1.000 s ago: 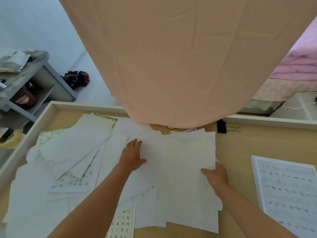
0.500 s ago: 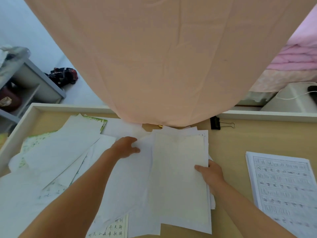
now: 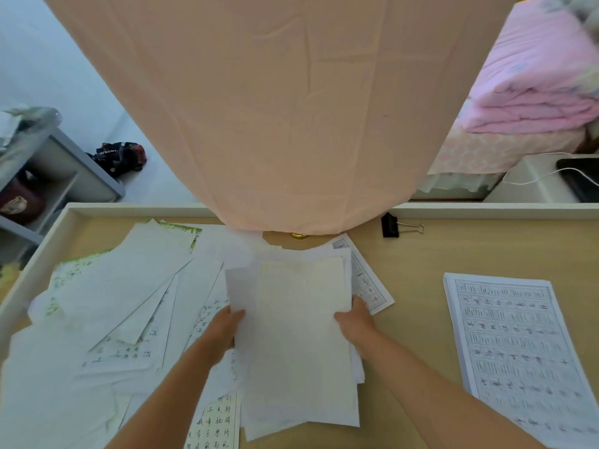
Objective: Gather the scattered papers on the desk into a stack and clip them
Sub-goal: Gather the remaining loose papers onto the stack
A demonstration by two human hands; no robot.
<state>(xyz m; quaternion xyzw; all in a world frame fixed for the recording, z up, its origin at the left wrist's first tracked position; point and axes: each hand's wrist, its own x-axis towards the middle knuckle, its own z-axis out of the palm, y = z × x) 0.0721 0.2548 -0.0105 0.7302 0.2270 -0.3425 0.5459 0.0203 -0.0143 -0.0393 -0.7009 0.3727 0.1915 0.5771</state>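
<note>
Left hand [image 3: 223, 328] and right hand [image 3: 356, 323] grip the side edges of the paper stack [image 3: 299, 345] at the desk [image 3: 418, 273] centre; loose sheets [image 3: 129, 303] sprawl toward nine o'clock, the binder clip [image 3: 390, 225] lies at one o'clock, a printed pile [image 3: 515, 351] at three

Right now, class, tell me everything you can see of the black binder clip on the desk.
The binder clip is small: a black body with a thin silvery wire handle lying out to its right. It rests on the wooden desk beside the pale far rim, right of the hanging peach cloth. It clamps no paper. Nothing else touches it; the left hand and right hand hold the stack of papers nearer the camera.
</note>
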